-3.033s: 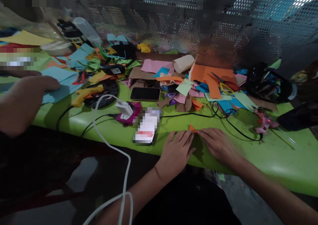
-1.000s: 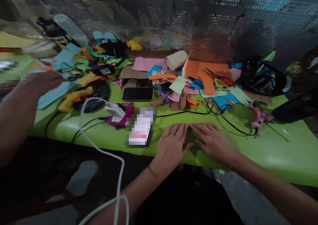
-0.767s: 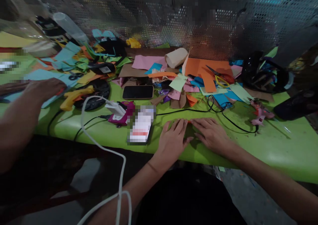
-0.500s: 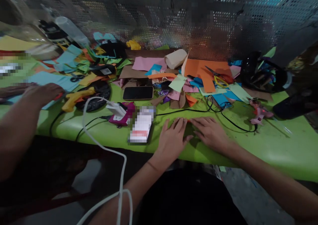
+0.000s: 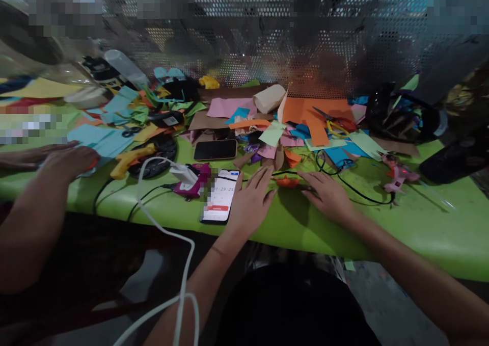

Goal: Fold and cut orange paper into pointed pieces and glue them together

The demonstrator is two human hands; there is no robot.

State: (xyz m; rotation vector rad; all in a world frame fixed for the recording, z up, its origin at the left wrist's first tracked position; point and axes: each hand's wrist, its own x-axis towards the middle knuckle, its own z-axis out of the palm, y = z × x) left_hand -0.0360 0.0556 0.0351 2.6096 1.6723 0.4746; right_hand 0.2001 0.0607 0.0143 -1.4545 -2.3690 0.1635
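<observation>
A small orange paper piece (image 5: 288, 182) lies on the green tabletop between my two hands; its exact shape is too small to make out. My left hand (image 5: 252, 198) rests flat to its left, fingers stretched forward, beside a lit phone (image 5: 221, 198). To the right of the piece my right hand (image 5: 325, 192) lies palm down with fingers extended and apart from it. Neither hand grips anything. A black cable (image 5: 284, 173) runs across the table just beyond the orange piece.
Coloured paper scraps (image 5: 271, 132) heap along the back, with scissors (image 5: 336, 124) among them. A pink glue gun (image 5: 399, 175) stands right; a yellow glue gun (image 5: 132, 160) lies left. A dark phone (image 5: 215, 150) and magenta power strip (image 5: 193, 180) sit nearer. Another person's hand (image 5: 71, 160) works at left.
My hands have moved apart, the left one leftwards toward the lit phone. The orange piece, mostly covered by my fingers before, now shows between them.
</observation>
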